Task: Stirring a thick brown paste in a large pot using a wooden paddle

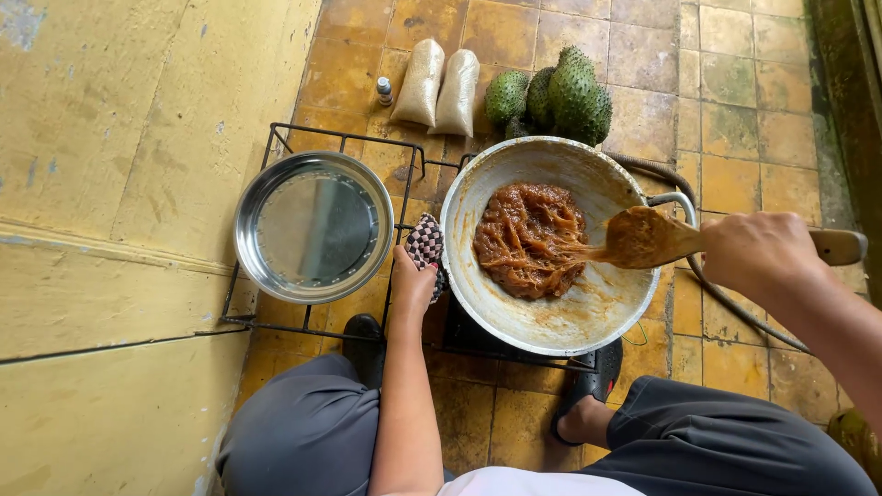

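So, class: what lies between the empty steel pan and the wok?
In the head view, the left hand gripping a checked cloth on the rim of the wok, beside the steel pan.

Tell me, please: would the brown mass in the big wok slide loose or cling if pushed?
The brown mass probably clings: strands stretch to the wooden spatula. It looks thick and holds a mound in the wok, with smears left behind.

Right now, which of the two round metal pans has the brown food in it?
The big wok on the right, steadied by the left hand through a checkered cloth. Brown paste sits inside. The shiny pan on the left holds nothing.
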